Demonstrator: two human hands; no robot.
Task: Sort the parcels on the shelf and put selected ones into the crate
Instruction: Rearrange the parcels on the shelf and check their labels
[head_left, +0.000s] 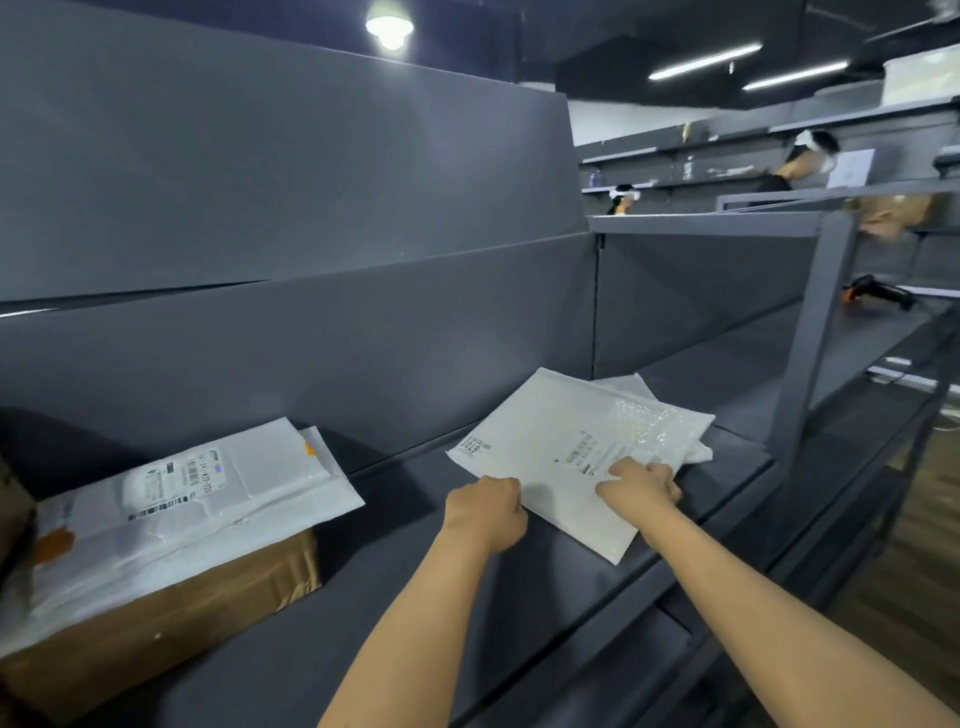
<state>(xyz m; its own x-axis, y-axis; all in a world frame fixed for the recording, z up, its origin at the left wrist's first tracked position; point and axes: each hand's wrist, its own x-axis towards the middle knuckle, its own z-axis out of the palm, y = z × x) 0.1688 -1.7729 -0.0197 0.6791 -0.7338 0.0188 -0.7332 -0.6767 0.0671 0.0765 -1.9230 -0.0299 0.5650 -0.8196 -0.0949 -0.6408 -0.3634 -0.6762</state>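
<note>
Both hands are on the white mailer (561, 441), which lies flat on the shelf (395, 545) just ahead of them, turned askew so that one corner points back toward the person. From this angle it looks close to square, so its long axis cannot be told. The left hand (485, 512) has curled fingers at the near-left edge and seems to pinch it. The right hand (641, 483) sits a little farther in, at the near-right edge, with fingers bent down over the top face beside the label; its thumb is hidden. Neither hand is clearly nearer, as the mailer spans the gap between them. Under it, beyond the right hand, a second parcel (631, 383) peeks out, so lifting will probably mean peeling the top one away. Well off to the left hand's side, more parcels (208, 493) rest on a box (182, 597). No crate is in view.
</note>
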